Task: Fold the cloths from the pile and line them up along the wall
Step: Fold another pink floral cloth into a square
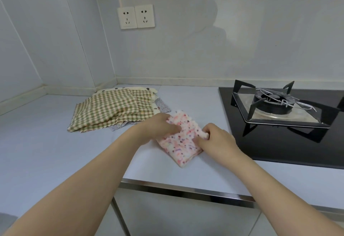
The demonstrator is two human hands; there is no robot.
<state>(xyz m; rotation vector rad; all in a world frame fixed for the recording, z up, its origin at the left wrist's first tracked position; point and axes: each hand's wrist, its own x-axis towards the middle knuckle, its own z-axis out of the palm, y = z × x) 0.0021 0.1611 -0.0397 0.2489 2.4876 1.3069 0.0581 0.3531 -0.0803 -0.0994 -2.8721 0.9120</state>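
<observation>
Pile of cloths [111, 109] sits at the back-left of the surface [46, 142], close to the corner where the walls meet. Top cloth is green-and-cream check; a cream one with dark dots shows under its far edge, and a pale floral one pokes out at the right and front edges. Pile is loosely stacked, edges not aligned.

Double wall socket [135, 16] on the back wall above the pile.

Pink speckled cloth [181, 140] lies just right of the pile, mid-surface, closer to the front edge than the pile is, already folded into a small rectangle turned diagonally. Not against the wall.

Left hand [160, 126] is on the cloth's far-left part, fingers curled over the edge and pressing onto it. Right hand [214, 139] grips the cloth's right edge, thumb and fingers pinching a bunched bit of fabric.

Black glass hob [279, 142] takes the right side of the surface, with a burner and black pan support [279, 105]; cloth lies near its left edge, not touching.
</observation>
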